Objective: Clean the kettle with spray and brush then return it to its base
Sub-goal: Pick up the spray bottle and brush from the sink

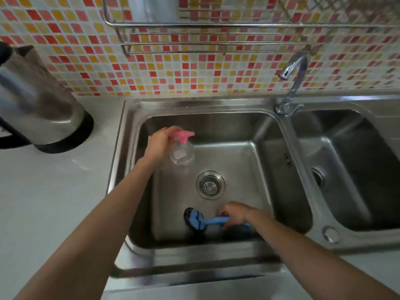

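A steel kettle (32, 100) stands on its black base (71, 139) on the counter at the far left. In the left sink basin (266, 161), my left hand (159, 142) grips the pink trigger head of a clear spray bottle (181, 153) near the basin's back left. My right hand (236, 213) holds the handle of a blue brush (198, 220) that lies on the basin floor at the front, its dark bristle head pointing left.
A drain strainer (210, 184) sits mid-basin. A chrome tap (292, 83) rises between the two basins; the second basin (355, 187) lies to the right. A wire rack (216, 35) hangs on the tiled wall. White counter (43, 191) spreads left.
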